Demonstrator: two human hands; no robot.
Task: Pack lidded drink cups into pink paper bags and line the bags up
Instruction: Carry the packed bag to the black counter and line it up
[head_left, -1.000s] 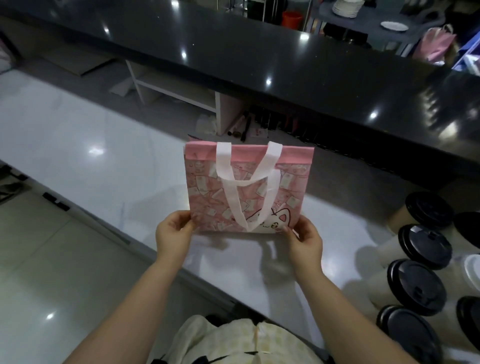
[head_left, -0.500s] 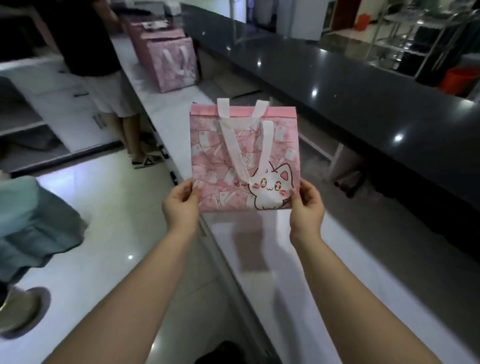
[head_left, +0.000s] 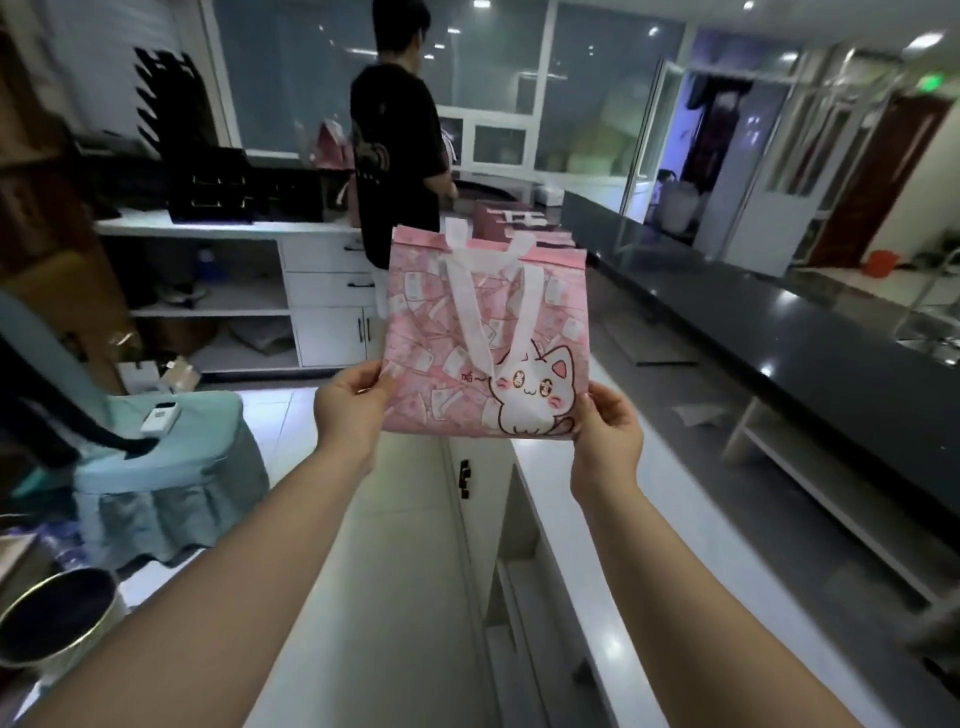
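I hold a flat pink paper bag (head_left: 483, 338) with white handles and a white cartoon cat upright in the air in front of me. My left hand (head_left: 353, 410) pinches its lower left corner. My right hand (head_left: 605, 436) pinches its lower right corner. The bag hangs above the near end of the white counter (head_left: 597, 551). More pink bags (head_left: 519, 221) stand in a row farther along that counter, partly hidden behind the held bag. No lidded cups are in view.
A person in a black shirt (head_left: 397, 156) stands at the counter's far end. A long dark counter (head_left: 779, 338) runs along the right. A chair with a teal cover (head_left: 156, 457) and a round bin (head_left: 52, 618) stand at the left.
My view has swung left and up, from the counter with the cups to down the room. The bag stays gripped by both hands at its lower corners, raised higher.
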